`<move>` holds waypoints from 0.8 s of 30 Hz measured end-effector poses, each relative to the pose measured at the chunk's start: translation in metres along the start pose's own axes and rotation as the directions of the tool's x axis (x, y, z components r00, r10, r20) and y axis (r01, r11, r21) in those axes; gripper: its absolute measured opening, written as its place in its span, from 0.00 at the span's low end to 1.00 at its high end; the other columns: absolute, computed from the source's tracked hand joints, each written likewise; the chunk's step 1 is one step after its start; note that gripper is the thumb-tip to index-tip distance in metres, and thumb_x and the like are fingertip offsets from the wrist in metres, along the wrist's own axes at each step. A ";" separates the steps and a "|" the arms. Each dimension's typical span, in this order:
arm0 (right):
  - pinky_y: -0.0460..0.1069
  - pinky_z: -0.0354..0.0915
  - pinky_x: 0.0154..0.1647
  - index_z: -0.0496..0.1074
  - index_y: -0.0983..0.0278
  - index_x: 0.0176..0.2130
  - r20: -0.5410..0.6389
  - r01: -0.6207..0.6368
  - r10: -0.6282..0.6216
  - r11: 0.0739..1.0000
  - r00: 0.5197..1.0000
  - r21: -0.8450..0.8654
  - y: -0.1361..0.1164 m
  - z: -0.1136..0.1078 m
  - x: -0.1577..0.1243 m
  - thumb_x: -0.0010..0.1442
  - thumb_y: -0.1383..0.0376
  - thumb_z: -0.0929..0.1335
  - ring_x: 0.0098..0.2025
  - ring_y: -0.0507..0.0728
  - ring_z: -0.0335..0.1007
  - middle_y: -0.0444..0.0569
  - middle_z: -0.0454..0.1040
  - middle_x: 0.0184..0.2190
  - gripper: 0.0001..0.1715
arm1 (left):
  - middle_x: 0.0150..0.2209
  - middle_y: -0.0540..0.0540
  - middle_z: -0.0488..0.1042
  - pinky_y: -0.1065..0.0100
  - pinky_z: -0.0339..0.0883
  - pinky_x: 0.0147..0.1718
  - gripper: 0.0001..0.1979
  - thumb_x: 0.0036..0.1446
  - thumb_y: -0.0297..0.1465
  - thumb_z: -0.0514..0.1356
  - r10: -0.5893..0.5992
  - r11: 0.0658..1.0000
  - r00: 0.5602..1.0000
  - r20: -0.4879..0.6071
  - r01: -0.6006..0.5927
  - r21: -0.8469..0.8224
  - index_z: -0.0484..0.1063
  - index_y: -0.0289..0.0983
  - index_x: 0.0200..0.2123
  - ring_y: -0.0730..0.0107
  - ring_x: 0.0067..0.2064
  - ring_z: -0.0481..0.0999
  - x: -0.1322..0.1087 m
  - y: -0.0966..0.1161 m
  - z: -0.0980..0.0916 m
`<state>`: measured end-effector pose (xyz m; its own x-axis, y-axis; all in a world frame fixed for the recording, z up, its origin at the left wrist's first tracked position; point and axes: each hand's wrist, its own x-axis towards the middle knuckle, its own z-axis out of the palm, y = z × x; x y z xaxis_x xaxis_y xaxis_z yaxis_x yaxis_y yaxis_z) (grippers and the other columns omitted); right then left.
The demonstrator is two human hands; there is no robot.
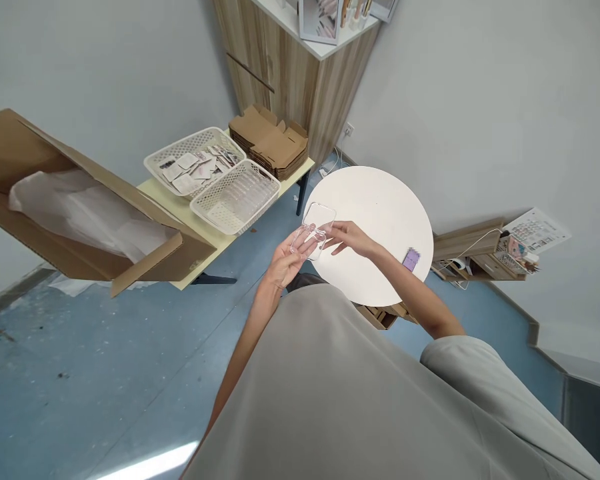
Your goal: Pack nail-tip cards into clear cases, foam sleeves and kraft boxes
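Note:
A clear plastic hinged case (320, 215) is spread open at the left edge of the round white table (375, 200). My left hand (286, 261) grips its lower half from below, fingers showing through the transparent plastic. At the case's right side, near the hinge, my right hand (351, 238) has its thumb and fingers curled against the edge. No contents can be made out inside the case.
A purple phone-like item (411, 259) lies on the table's right side. Left, a yellow bench (173, 207) holds a basket of cards (153, 162), a basket of clear cases (200, 212), flattened cardboard boxes (275, 140) and a large open carton (90, 260). A wooden cabinet (290, 73) stands behind.

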<state>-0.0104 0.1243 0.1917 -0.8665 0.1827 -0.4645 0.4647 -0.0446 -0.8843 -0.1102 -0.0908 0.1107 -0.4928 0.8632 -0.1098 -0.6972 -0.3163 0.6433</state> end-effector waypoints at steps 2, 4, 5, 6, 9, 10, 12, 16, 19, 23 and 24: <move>0.48 0.82 0.35 0.79 0.59 0.50 -0.021 0.004 -0.003 0.999 1.000 0.041 0.014 0.007 -0.001 0.60 0.35 0.79 0.47 0.62 0.89 0.54 0.87 0.50 0.36 | 0.80 0.35 0.62 0.39 0.45 0.82 0.43 0.52 0.24 0.72 -0.012 1.000 1.000 -0.008 0.012 0.000 0.72 0.40 0.72 0.39 0.80 0.61 0.002 -0.004 -0.002; 0.48 0.82 0.35 0.78 0.59 0.47 -0.071 0.011 -0.004 0.995 0.997 0.095 0.028 0.010 0.000 0.58 0.35 0.80 0.48 0.62 0.88 0.52 0.87 0.47 0.36 | 0.79 0.34 0.63 0.41 0.45 0.82 0.44 0.51 0.25 0.71 -0.035 0.999 0.999 -0.022 0.035 -0.004 0.71 0.39 0.73 0.40 0.81 0.60 0.006 -0.010 -0.005; 0.48 0.82 0.35 0.78 0.60 0.46 -0.101 0.014 -0.002 0.992 0.995 0.124 0.035 0.011 0.000 0.57 0.35 0.80 0.49 0.62 0.87 0.52 0.86 0.46 0.35 | 0.79 0.34 0.63 0.42 0.45 0.83 0.44 0.51 0.25 0.70 -0.051 0.999 0.998 -0.031 0.051 -0.006 0.71 0.38 0.73 0.41 0.81 0.60 0.009 -0.013 -0.006; 0.48 0.82 0.36 0.77 0.60 0.45 -0.129 0.015 0.005 0.988 0.992 0.152 0.041 0.010 0.001 0.57 0.36 0.81 0.50 0.62 0.87 0.51 0.86 0.46 0.35 | 0.79 0.34 0.64 0.43 0.46 0.83 0.44 0.51 0.26 0.70 -0.070 0.998 0.997 -0.042 0.069 -0.006 0.71 0.38 0.73 0.42 0.81 0.59 0.013 -0.016 -0.007; 0.49 0.82 0.39 0.77 0.60 0.43 -0.206 -0.015 0.064 0.973 0.976 0.230 0.060 0.004 0.009 0.57 0.38 0.80 0.52 0.61 0.85 0.51 0.85 0.47 0.32 | 0.80 0.35 0.61 0.46 0.46 0.82 0.43 0.52 0.30 0.69 -0.111 0.993 0.988 -0.108 0.114 0.020 0.70 0.38 0.74 0.45 0.83 0.56 0.029 -0.018 -0.017; 0.49 0.82 0.40 0.77 0.60 0.42 -0.225 -0.030 0.089 0.967 0.970 0.254 0.066 0.001 0.015 0.58 0.39 0.80 0.52 0.61 0.85 0.51 0.85 0.47 0.31 | 0.81 0.36 0.60 0.47 0.46 0.83 0.44 0.53 0.31 0.68 -0.118 0.992 0.983 -0.141 0.124 0.038 0.69 0.38 0.74 0.46 0.83 0.54 0.036 -0.016 -0.022; 0.49 0.81 0.42 0.76 0.60 0.41 -0.259 -0.058 0.138 0.954 0.956 0.294 0.076 -0.009 0.029 0.61 0.41 0.79 0.52 0.60 0.84 0.51 0.84 0.46 0.28 | 0.82 0.39 0.57 0.49 0.45 0.83 0.45 0.52 0.33 0.67 -0.119 0.987 0.970 -0.212 0.139 0.080 0.68 0.41 0.75 0.49 0.84 0.51 0.052 -0.008 -0.036; 0.50 0.81 0.43 0.75 0.61 0.39 -0.295 -0.139 0.245 0.931 0.923 0.339 0.096 -0.032 0.073 0.66 0.47 0.78 0.51 0.59 0.83 0.52 0.84 0.45 0.21 | 0.82 0.42 0.56 0.51 0.45 0.83 0.46 0.52 0.36 0.65 -0.140 0.973 0.950 -0.278 0.184 0.138 0.67 0.44 0.76 0.51 0.84 0.49 0.083 0.019 -0.063; 0.49 0.81 0.42 0.75 0.62 0.38 -0.307 -0.221 0.339 0.907 0.889 0.359 0.109 -0.048 0.109 0.70 0.53 0.77 0.49 0.57 0.83 0.53 0.84 0.44 0.17 | 0.82 0.42 0.57 0.50 0.46 0.82 0.46 0.53 0.37 0.64 -0.171 0.963 0.941 -0.291 0.222 0.151 0.66 0.43 0.77 0.51 0.84 0.51 0.106 0.040 -0.073; 0.47 0.80 0.41 0.74 0.63 0.36 -0.313 -0.334 0.459 0.863 0.831 0.380 0.127 -0.068 0.149 0.72 0.57 0.77 0.44 0.55 0.83 0.52 0.84 0.42 0.16 | 0.82 0.41 0.57 0.52 0.49 0.82 0.46 0.56 0.38 0.62 -0.217 0.946 0.925 -0.311 0.278 0.167 0.64 0.41 0.78 0.51 0.84 0.52 0.140 0.061 -0.073; 0.46 0.80 0.40 0.74 0.63 0.36 -0.317 -0.354 0.482 0.853 0.817 0.384 0.131 -0.072 0.156 0.72 0.58 0.77 0.42 0.54 0.82 0.52 0.85 0.42 0.16 | 0.82 0.41 0.57 0.52 0.49 0.82 0.46 0.56 0.37 0.62 -0.227 0.943 0.921 -0.316 0.289 0.167 0.63 0.40 0.79 0.51 0.84 0.53 0.148 0.065 -0.072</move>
<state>-0.0717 0.2182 0.0070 -0.4261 0.4394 -0.7908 0.6325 -0.4803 -0.6077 -0.2660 -0.0120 0.0822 -0.4606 0.7425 -0.4863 -0.7127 0.0173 0.7013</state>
